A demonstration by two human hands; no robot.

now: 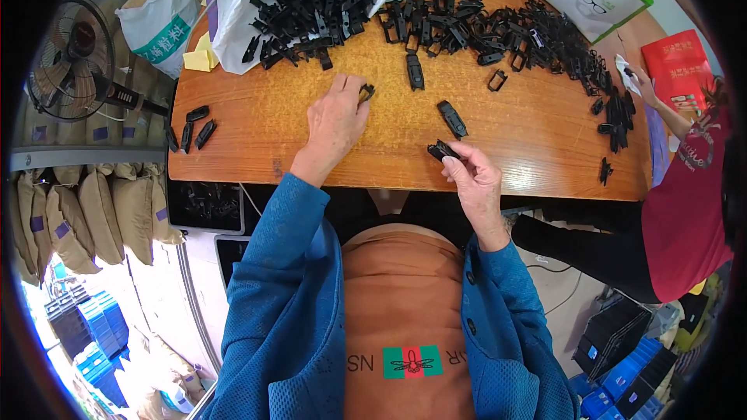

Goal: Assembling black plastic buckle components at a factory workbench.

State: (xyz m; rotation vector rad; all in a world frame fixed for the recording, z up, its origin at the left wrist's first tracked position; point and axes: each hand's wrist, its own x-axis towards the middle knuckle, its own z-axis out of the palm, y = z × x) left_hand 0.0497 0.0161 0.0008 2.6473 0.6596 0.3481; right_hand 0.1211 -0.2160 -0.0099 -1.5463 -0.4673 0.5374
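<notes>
The right hand (478, 183) had its grip pinched around a black clip (440, 149) above the desk's (257, 128) near edge. The left hand (334, 123) had its grip on a small black frame (367, 93), fingertips partly hidden. Just beyond the right hand's piece lay a loose black part (452, 119). Farther out were a heap of black frames (440, 19) and a white sack (228, 39) holding many more.

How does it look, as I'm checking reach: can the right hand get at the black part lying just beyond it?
Probably yes: nothing seems to block the right hand from the black part, though that hand holds another piece.
</notes>
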